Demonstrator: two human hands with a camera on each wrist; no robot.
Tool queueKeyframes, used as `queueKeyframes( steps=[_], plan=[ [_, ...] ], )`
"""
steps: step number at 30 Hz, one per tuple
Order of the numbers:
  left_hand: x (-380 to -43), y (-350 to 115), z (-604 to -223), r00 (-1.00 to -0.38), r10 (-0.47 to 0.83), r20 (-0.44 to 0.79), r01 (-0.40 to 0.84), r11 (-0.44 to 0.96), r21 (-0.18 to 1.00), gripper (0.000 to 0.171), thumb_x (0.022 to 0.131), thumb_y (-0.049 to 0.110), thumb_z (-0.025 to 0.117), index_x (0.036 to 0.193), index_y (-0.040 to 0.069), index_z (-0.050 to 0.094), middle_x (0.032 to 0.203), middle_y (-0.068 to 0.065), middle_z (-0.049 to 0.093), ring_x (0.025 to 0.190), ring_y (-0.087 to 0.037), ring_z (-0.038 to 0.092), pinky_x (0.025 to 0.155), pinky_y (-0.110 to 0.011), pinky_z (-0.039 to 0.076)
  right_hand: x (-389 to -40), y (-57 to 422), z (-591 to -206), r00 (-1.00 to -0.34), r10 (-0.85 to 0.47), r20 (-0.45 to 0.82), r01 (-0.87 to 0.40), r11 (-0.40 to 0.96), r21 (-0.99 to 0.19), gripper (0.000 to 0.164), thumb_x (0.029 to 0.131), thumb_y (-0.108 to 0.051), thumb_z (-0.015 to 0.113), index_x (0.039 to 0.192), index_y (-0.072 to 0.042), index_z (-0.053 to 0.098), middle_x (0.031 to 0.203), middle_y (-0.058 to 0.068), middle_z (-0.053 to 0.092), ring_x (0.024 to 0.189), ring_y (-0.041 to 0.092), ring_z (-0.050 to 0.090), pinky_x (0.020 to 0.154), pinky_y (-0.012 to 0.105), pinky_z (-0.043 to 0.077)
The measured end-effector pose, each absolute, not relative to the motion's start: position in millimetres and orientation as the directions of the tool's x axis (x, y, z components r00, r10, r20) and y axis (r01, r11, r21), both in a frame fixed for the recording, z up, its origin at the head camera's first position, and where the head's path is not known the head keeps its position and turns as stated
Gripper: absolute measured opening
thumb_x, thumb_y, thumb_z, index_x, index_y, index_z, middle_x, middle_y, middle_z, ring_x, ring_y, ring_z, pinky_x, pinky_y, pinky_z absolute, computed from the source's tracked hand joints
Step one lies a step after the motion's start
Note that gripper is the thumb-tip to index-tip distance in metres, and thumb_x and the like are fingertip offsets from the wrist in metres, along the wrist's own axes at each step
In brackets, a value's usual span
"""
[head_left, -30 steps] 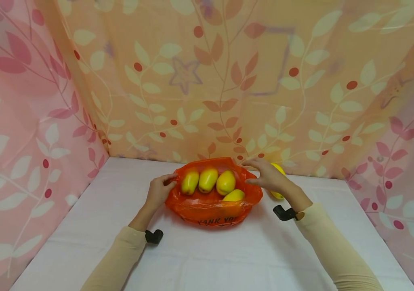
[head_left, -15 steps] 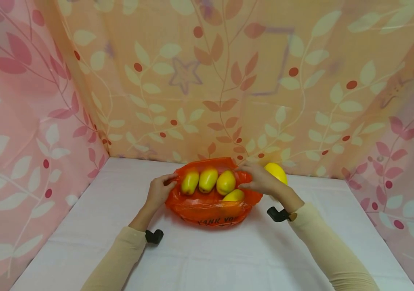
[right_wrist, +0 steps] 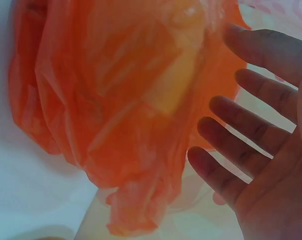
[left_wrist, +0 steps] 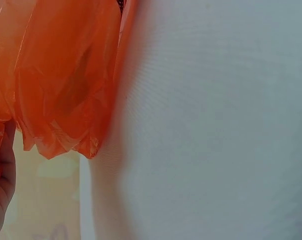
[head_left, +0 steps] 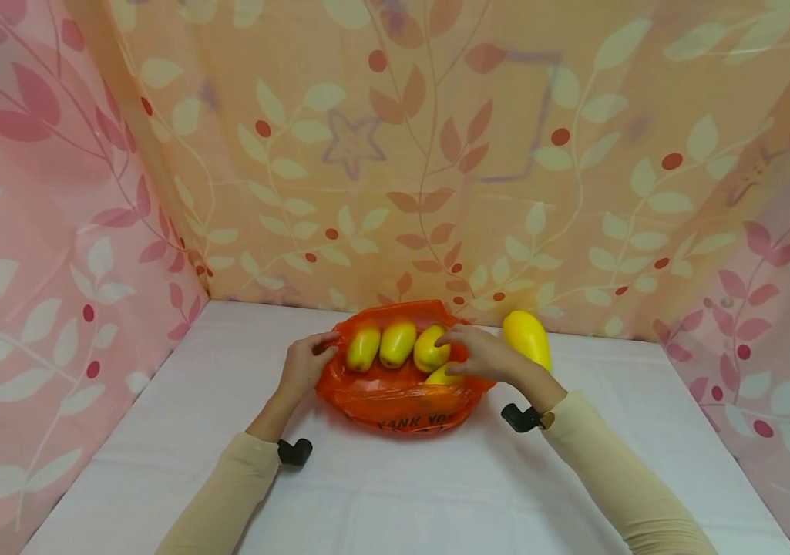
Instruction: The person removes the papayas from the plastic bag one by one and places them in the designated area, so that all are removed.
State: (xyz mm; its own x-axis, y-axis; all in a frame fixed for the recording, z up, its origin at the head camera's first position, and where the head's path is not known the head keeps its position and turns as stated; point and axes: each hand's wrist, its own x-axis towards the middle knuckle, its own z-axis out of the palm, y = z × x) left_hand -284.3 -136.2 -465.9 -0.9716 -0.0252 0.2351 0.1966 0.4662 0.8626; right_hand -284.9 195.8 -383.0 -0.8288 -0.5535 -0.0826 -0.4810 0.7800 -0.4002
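Note:
An orange plastic bag (head_left: 367,405) with dark lettering on its front lies on the white table, its mouth spread wide. Several yellow-green mangoes (head_left: 398,344) show inside it. At the bag's left edge my left hand (head_left: 302,365) pinches the plastic between thumb and fingers; the left wrist view has the hand (left_wrist: 2,182) against the orange film. My right hand (head_left: 483,354) is over the bag's right side with its fingers spread, close to the mango (head_left: 429,351) on that side. In the right wrist view the fingers (right_wrist: 226,165) are extended and hold nothing.
A yellow fruit (head_left: 528,337), mango-like in shape, lies on the table (head_left: 395,493) behind my right wrist, outside the bag. Patterned cloth walls (head_left: 284,154) enclose the table at the back and both sides.
My right hand has moved left, from the bag's right edge to over its mouth and the right-hand mangoes. The yellow fruit outside is uncovered more. My left hand stays put.

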Motion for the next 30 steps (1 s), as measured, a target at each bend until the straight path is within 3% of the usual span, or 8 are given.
queueKeyframes(
  steps=[5,13,30],
  plan=[
    [-284.4,-136.1,-466.2,-0.970,-0.032,0.240,0.198,0.465,0.863,0.030,0.090,0.008,0.067,0.119,0.002,0.069,0.120,-0.018,0.069,0.115,-0.032,0.063,0.099,-0.045,0.052,-281.0,193.8,-387.2,-0.814,-0.569,-0.117,-0.484,0.776,-0.406,0.047,0.085,-0.026,0.075,0.129,-0.016,0.062,0.149,0.019,0.044,0.133,0.039,0.047,0.108,0.056,0.041],
    [-283.9,-136.8,-465.3,-0.973,-0.023,0.230,0.194,0.466,0.863,0.030,0.091,0.007,0.065,0.121,0.003,0.068,0.122,-0.018,0.067,0.117,-0.033,0.061,0.100,-0.045,0.051,-278.3,192.3,-400.1,-0.763,-0.638,-0.104,-0.562,0.734,-0.381,0.051,0.081,-0.023,0.079,0.128,-0.013,0.063,0.124,0.005,0.057,0.111,0.023,0.055,0.101,0.045,0.049],
    [-285.1,-137.5,-464.9,-0.977,-0.023,0.213,0.180,0.456,0.871,0.031,0.091,0.008,0.066,0.121,0.002,0.068,0.122,-0.018,0.067,0.117,-0.032,0.062,0.100,-0.045,0.051,-267.2,188.1,-401.8,-0.750,-0.630,-0.202,-0.564,0.769,-0.302,0.049,0.080,-0.010,0.078,0.125,-0.024,0.066,0.132,0.003,0.056,0.116,0.022,0.052,0.101,0.044,0.049]
  ],
)
